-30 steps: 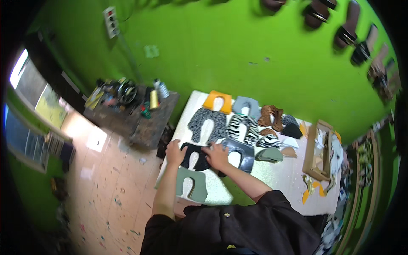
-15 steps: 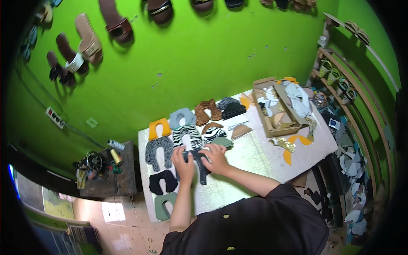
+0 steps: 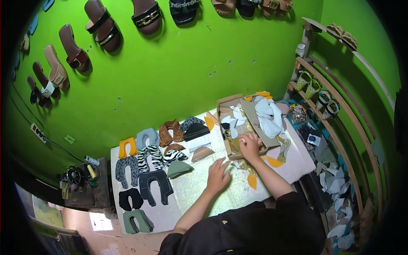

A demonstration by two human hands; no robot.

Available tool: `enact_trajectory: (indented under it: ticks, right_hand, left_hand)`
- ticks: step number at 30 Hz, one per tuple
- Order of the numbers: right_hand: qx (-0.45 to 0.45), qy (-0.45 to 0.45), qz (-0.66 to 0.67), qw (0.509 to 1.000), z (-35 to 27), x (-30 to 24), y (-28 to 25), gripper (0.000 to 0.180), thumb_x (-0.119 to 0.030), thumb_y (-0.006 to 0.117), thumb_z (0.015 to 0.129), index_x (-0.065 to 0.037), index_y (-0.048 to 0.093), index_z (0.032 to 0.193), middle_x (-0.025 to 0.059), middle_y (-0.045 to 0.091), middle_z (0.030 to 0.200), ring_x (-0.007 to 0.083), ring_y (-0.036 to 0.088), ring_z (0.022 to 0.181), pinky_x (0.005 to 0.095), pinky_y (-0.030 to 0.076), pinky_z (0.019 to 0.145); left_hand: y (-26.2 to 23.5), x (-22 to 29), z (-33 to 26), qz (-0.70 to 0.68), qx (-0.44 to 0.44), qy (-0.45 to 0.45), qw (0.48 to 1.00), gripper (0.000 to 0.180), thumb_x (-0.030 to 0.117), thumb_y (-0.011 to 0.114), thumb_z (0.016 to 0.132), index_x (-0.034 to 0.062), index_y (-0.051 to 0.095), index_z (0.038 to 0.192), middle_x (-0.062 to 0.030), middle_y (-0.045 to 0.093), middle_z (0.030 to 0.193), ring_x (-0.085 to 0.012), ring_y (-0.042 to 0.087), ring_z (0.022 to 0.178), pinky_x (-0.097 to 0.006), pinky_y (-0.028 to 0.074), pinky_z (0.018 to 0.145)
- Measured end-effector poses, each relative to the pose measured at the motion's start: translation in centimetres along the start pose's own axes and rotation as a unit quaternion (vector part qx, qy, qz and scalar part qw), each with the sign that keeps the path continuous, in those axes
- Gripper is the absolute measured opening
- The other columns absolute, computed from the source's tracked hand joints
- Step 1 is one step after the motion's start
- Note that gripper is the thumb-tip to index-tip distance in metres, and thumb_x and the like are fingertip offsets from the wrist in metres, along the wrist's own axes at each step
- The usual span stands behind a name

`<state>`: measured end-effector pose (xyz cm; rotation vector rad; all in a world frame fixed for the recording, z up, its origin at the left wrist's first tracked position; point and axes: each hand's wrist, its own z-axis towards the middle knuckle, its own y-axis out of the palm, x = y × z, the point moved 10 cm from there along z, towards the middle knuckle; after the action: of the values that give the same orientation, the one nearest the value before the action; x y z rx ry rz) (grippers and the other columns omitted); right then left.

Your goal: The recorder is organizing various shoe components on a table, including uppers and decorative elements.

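Note:
My right hand (image 3: 250,145) reaches into the near end of an open cardboard box (image 3: 219,115). Its fingers are curled among the scraps there, and whatever they grip is hidden. My left hand (image 3: 218,175) is over the table just left of the box, empty, with its fingers apart. To its left lie a green half-round stack (image 3: 179,169) and a tan half-round piece (image 3: 202,154). A dark U-shaped cut piece (image 3: 144,189) rests farther left, below zebra-print U-shaped pieces (image 3: 145,156), with no hand on it.
More U-shaped stacks, orange (image 3: 127,146), grey-patterned (image 3: 122,170), black (image 3: 126,199) and green (image 3: 132,223), line the left side of the white table (image 3: 199,199). White cloth (image 3: 268,115) covers the box's right side. A wooden rack (image 3: 331,100) stands at right; sandals (image 3: 146,19) hang on the green wall.
Both hands have left the dark U-shaped piece, which now lies flat on the table. They moved right, the right one into the box. The view has shifted right too.

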<state>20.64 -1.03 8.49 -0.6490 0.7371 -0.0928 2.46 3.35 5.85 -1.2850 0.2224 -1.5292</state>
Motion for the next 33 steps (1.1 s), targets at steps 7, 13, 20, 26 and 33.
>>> enact_trajectory:
  ticks: [7, 13, 20, 26, 33]
  right_hand:
    - [-0.282, 0.097, 0.06, 0.953, 5.2, 8.0, 17.0, 0.024, -0.027, 0.054, 0.081, -0.011, 0.068, 0.093, 0.0085, 0.066, 0.09, 0.0274, 0.057, 0.093, 0.039, 0.036, 0.087]
    - [-0.115, 0.352, 0.3, 0.879, 5.7, 11.8, 16.4, 0.022, -0.019, 0.061, 0.077, 0.002, 0.07, 0.078, 0.0115, 0.067, 0.074, 0.0183, 0.061, 0.074, 0.028, 0.043, 0.067]
    - [-0.065, 0.26, 0.604, 0.75, 9.7, 4.2, 5.9, 0.046, 0.003, 0.056, 0.079, 0.0, 0.048, 0.125, 0.0072, 0.062, 0.091, 0.0134, 0.06, 0.085, 0.0241, 0.046, 0.079]
    - [-0.236, 0.151, 0.741, 0.61, 7.0, -5.7, 0.4, 0.026, -0.003, 0.058, 0.082, 0.001, 0.054, 0.107, 0.0074, 0.059, 0.089, 0.0186, 0.06, 0.08, 0.0307, 0.051, 0.076]
    - [-0.332, 0.134, 0.736, 0.575, -0.6, -11.3, -0.8, 0.011, -0.005, 0.06, 0.08, -0.001, 0.055, 0.089, 0.0101, 0.059, 0.088, 0.0187, 0.059, 0.086, 0.0308, 0.047, 0.082]
  left_hand:
    - [-0.2, -1.8, -2.5, 0.0, 0.034, -0.069, 0.997, 0.029, 0.018, 0.059, 0.08, 0.0126, 0.062, 0.108, -0.0122, 0.051, 0.123, -0.0327, 0.044, 0.117, -0.043, 0.032, 0.099]
    - [-4.0, -4.8, -5.7, 0.008, 0.114, -0.161, 0.98, 0.02, 0.013, 0.06, 0.078, 0.0099, 0.066, 0.097, -0.0136, 0.055, 0.11, -0.0317, 0.049, 0.107, -0.041, 0.037, 0.093]
    - [-3.1, -3.1, -4.2, -0.077, 0.111, -0.161, 0.978, 0.018, 0.01, 0.059, 0.081, 0.0058, 0.064, 0.098, -0.0125, 0.059, 0.103, -0.0277, 0.054, 0.099, -0.035, 0.041, 0.088]
    - [-3.3, 0.5, -0.3, -0.223, 0.064, -0.141, 0.962, 0.036, 0.014, 0.065, 0.081, 0.0026, 0.056, 0.114, -0.013, 0.058, 0.105, -0.0224, 0.056, 0.095, -0.033, 0.044, 0.084]
    - [-8.7, 4.3, 2.4, -0.293, 0.077, -0.068, 0.951, 0.07, 0.017, 0.074, 0.075, 0.0028, 0.038, 0.133, -0.0122, 0.051, 0.119, -0.0197, 0.052, 0.105, -0.032, 0.043, 0.089]
